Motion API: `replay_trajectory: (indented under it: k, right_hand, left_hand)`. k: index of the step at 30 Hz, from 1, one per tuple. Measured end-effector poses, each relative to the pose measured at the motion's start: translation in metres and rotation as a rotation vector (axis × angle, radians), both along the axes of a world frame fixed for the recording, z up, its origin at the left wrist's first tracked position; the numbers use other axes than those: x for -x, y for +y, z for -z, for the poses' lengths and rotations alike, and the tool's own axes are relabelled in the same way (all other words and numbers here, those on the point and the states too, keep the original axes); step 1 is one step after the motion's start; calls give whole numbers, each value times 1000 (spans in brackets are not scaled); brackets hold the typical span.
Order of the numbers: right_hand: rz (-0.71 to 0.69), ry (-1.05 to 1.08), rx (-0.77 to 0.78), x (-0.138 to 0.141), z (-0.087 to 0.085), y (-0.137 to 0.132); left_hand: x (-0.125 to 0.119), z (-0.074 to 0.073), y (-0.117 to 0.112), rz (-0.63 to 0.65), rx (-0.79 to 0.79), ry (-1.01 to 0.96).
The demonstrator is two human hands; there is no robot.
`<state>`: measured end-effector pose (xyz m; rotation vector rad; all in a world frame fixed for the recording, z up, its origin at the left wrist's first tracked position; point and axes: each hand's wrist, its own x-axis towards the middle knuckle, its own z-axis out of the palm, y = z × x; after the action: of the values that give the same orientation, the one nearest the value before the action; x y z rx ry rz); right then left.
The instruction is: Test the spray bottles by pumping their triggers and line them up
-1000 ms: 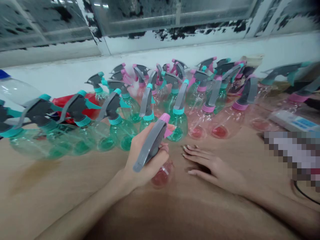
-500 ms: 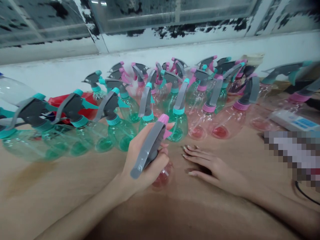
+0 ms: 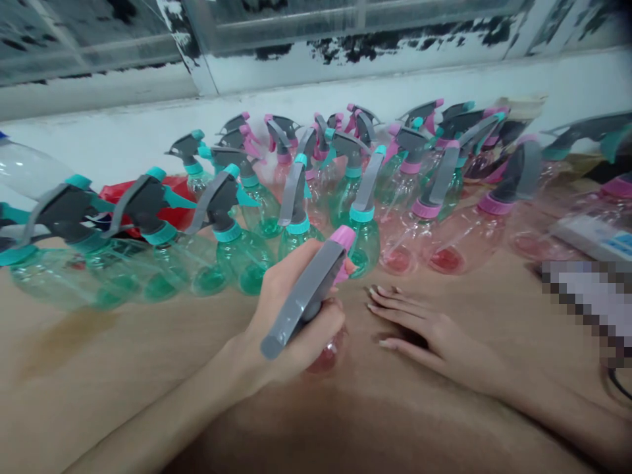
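Note:
My left hand (image 3: 291,316) is wrapped round the neck of a pink spray bottle (image 3: 323,352) with a grey trigger head (image 3: 306,289), which stands on the wooden table (image 3: 148,368). My right hand (image 3: 429,329) lies flat on the table just to the right of that bottle, fingers stretched out and holding nothing. Right behind both hands stand several green spray bottles (image 3: 241,257) with teal collars and several pink spray bottles (image 3: 444,243) with pink collars, all with grey triggers.
A red object (image 3: 170,204) lies behind the green bottles at the left. A clear bottle with a blue cap (image 3: 24,168) sits at the far left. A white box (image 3: 590,237) and a blurred patch lie at the right. A white wall and grimy window close the back.
The view has shifted slightly. My left hand still grips the pink bottle in about the same place. My right hand has stayed flat on the table.

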<state>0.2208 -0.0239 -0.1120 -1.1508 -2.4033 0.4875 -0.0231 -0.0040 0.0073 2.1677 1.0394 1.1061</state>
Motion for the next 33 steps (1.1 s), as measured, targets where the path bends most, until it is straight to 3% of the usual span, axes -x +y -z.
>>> replay_trajectory:
  k: [11, 17, 33]
  right_hand:
    - [10, 21, 3, 0, 1, -1]
    - [7, 6, 24, 1, -1, -1]
    - [0, -17, 23, 0, -3, -2]
  left_hand:
    - [3, 2, 0, -76, 36, 19]
    - [-1, 5, 0, -26, 72, -45]
    - [-4, 3, -2, -52, 153, -65]
